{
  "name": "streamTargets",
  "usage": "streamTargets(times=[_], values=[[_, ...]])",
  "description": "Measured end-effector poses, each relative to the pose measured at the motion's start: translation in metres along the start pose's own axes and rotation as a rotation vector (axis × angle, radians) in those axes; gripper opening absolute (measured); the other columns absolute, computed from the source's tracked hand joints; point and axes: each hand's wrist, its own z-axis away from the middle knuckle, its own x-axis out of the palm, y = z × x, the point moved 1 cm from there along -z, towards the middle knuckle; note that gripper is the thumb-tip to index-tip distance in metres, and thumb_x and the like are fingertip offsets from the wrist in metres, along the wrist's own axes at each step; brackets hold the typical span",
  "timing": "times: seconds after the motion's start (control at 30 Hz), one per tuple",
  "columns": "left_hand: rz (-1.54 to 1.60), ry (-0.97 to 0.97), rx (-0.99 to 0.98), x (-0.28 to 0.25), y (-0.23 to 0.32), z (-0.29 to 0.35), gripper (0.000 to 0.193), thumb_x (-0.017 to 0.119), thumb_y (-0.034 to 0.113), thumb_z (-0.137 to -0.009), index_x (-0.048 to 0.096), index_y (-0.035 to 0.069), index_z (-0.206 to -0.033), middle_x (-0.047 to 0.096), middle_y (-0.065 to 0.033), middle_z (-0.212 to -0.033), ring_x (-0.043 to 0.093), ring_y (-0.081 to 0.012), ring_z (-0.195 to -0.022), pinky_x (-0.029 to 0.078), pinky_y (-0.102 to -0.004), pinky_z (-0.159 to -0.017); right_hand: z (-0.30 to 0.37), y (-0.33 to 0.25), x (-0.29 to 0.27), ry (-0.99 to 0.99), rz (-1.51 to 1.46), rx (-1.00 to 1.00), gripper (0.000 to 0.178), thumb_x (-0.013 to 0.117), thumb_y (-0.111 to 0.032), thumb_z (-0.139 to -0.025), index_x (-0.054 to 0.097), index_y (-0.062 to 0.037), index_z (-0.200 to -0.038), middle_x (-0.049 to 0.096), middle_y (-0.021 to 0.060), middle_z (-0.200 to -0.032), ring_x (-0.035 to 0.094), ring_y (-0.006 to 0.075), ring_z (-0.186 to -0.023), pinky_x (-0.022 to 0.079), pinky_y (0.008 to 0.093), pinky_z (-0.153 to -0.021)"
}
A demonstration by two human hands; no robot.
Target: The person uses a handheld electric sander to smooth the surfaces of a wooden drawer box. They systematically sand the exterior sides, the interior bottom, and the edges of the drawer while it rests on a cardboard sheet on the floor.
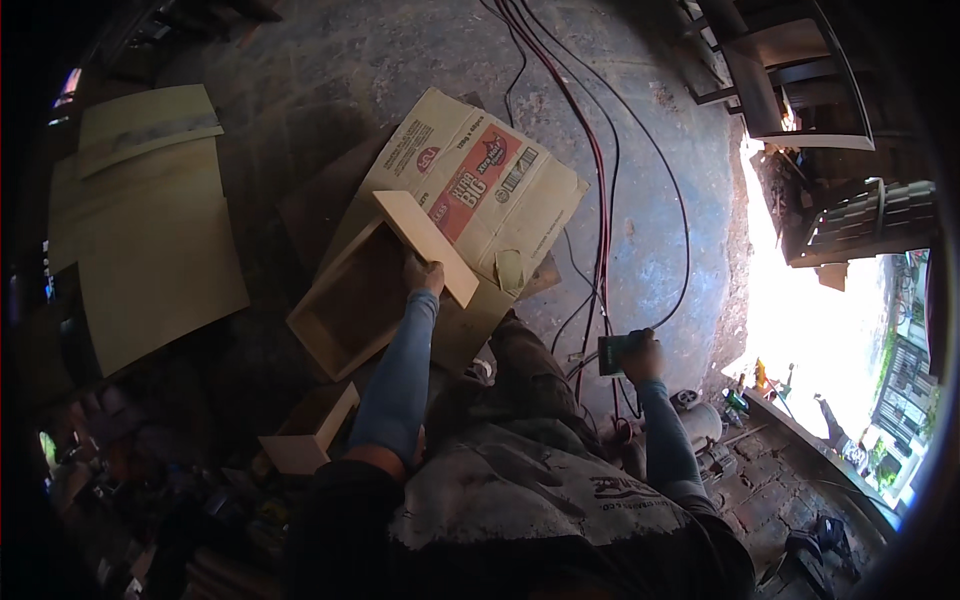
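At nine o'clock my left hand [425, 274] grips the drawer [355, 292], maybe to steady it, and at four my right hand [642, 355] grips a green tool [610, 356].

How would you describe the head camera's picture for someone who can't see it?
A person's left hand grips the pale panel of an open wooden box; the right hand holds a dark green, blocky tool. Printed cardboard shows partly behind the box, beside cables trailing across a worn floor.
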Motion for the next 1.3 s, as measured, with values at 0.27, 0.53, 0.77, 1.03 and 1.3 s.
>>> streamTargets(times=[0.27, 0.53, 0.77, 1.03, 1.3], values=[[0.606, -0.227, -0.358, -0.280, 0.220, 0.050, 0.069, 0.068, 0.003, -0.081, 0.047, -0.002, -0.146, 0.063, -0.0215, -0.128, 0.068, -0.0355, -0.112, 0.060, -0.0447, -0.092, -0.054, 0.046, 0.033, -0.133, 0.020, 0.089, 0.064, 0.081, -0.038, -0.074, 0.051, -0.0072, -0.122, 0.069, 0.0289, -0.109, 0.067, 0.0499, -0.105, 0.054, 0.0564, -0.093], [1.016, -0.151, -0.174, -0.306, 0.261, 0.083, 0.070, 0.070, 0.006, -0.083, 0.043, -0.004, -0.147, 0.060, -0.0212, -0.133, 0.065, -0.0354, -0.119, 0.057, -0.0462, -0.100, -0.131, -0.104, -0.025, -0.048, 0.209, -0.413, 0.062, 0.075, -0.048, -0.082, 0.048, -0.0098, -0.123, 0.066, 0.0333, -0.108, 0.067, 0.0548, -0.098, 0.054, 0.0638, -0.086], [1.082, -0.286, -0.185, -0.211, 0.230, 0.083, 0.059, 0.064, -0.002, -0.090, 0.045, -0.004, -0.146, 0.063, -0.0179, -0.131, 0.066, -0.0313, -0.119, 0.055, -0.0437, -0.104, -0.019, -0.287, -0.192, 0.178, 0.141, -0.749, 0.063, 0.079, -0.035, -0.076, 0.049, -0.0121, -0.126, 0.063, 0.0267, -0.112, 0.067, 0.0514, -0.091, 0.055, 0.0598, -0.078], [0.851, 0.019, -0.102, -0.192, 0.243, 0.070, 0.041, 0.058, 0.006, -0.101, 0.052, -0.002, -0.141, 0.065, -0.0172, -0.130, 0.068, -0.0257, -0.110, 0.054, -0.0399, -0.096, 0.102, -0.348, -0.243, 0.430, 0.140, -0.912, 0.057, 0.081, -0.030, -0.074, 0.057, -0.0096, -0.121, 0.067, 0.0230, -0.102, 0.070, 0.0451, -0.092, 0.057, 0.0535, -0.082], [0.534, 0.173, 0.078, -0.164, 0.233, 0.078, 0.049, 0.051, 0.012, -0.106, 0.040, -0.002, -0.151, 0.061, -0.0257, -0.136, 0.064, -0.0370, -0.119, 0.049, -0.0439, -0.101, 0.123, -0.353, -0.242, 0.545, 0.206, -1.014, 0.063, 0.080, -0.040, -0.075, 0.057, -0.0110, -0.126, 0.068, 0.0228, -0.103, 0.072, 0.0433, -0.088, 0.058, 0.0531, -0.077]])
